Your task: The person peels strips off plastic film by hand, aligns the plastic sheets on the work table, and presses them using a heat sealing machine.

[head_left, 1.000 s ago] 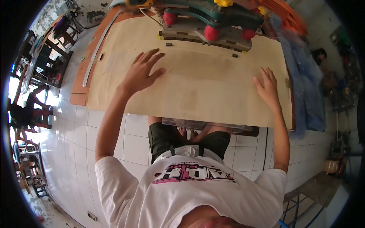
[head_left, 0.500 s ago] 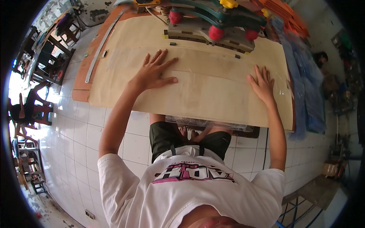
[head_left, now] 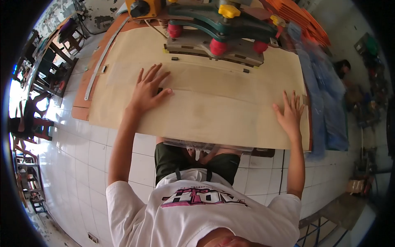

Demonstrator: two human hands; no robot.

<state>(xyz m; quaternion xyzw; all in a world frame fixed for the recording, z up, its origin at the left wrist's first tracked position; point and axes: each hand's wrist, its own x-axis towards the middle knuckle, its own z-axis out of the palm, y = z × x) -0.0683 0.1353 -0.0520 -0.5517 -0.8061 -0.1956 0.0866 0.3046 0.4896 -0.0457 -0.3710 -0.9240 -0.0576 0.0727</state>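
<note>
My left hand [head_left: 148, 90] lies palm down with spread fingers on a broad tan sheet [head_left: 197, 131] over the table. A small dark piece [head_left: 160, 90] shows between its thumb and index finger. Near the sheet's right edge, my right hand [head_left: 290, 116] also rests flat, fingers apart. Between the hands, faint straight lines cross the surface; whether they belong to a thin clear film I cannot tell. Beyond them stands a press head [head_left: 214, 51] with red knobs, a green frame and a long metal bar. Two small dark blocks, one left [head_left: 175, 58] and one right [head_left: 246, 71], sit before it.
A metal ruler [head_left: 103, 61] lies along the table's left side. An orange machine part [head_left: 142, 9] stands at the back. Blue plastic sheets [head_left: 325, 90] hang at the right, below stacked orange pieces [head_left: 298, 18]. Another person [head_left: 342, 68] is at the far right.
The view has shifted, bringing more of the orange machine part into sight. My right hand has slid right and toward my body; my left hand has moved slightly left, exposing the small dark piece.
</note>
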